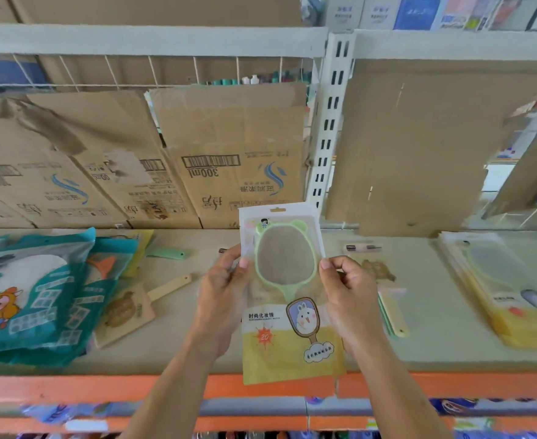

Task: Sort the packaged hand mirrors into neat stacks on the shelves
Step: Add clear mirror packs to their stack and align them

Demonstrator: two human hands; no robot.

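I hold one packaged hand mirror (pixel 284 289) upright in front of the shelf (pixel 197 353): a green bear-eared mirror in a clear pouch with a yellow bottom and a rabbit picture. My left hand (pixel 226 286) pinches its left edge and my right hand (pixel 349 286) pinches its right edge. A neat stack of the same yellow-bottomed packaged mirrors (pixel 508 289) lies at the shelf's right. Teal packaged mirrors (pixel 35 299) lie in a loose overlapping heap at the left.
Wooden-handled mirrors with a turtle print (pixel 134 305) lie loose beside the teal heap, and another packaged one (pixel 384 286) sits behind my right hand. Flattened cardboard boxes (pixel 223 153) line the shelf's back. An orange rail (pixel 102 388) edges the shelf front.
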